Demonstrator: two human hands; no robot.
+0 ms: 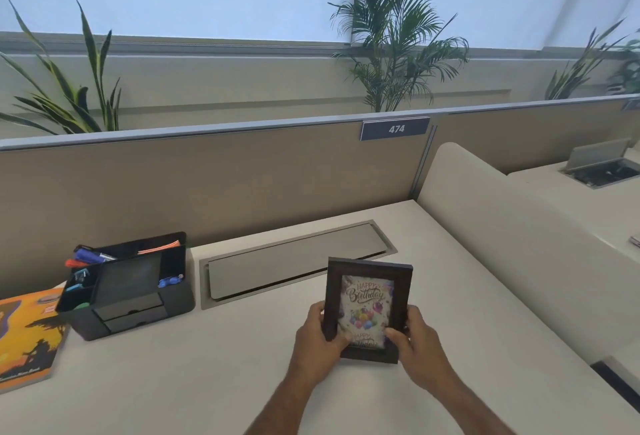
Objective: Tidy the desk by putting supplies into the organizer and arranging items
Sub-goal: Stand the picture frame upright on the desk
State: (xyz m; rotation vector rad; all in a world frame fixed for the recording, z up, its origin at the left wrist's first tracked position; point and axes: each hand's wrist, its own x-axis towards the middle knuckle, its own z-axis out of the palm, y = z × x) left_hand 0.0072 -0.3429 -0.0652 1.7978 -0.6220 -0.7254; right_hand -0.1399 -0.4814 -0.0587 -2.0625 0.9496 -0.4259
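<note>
A dark brown picture frame (369, 289) with a "Happy Birthday" card in it stands upright in the middle of the beige desk (180, 382). My left hand (317, 337) grips its lower left edge, thumb on the front. My right hand (417, 339) grips its lower right edge the same way. At the left, a black desk organizer (135, 289) holds blue and orange markers, clips and other small supplies in its compartments.
An orange book (26, 337) lies at the desk's left edge beside the organizer. A grey cable hatch (294, 258) is set into the desk behind the frame. A tan partition (207, 175) backs the desk; a rounded divider (502, 226) bounds it on the right.
</note>
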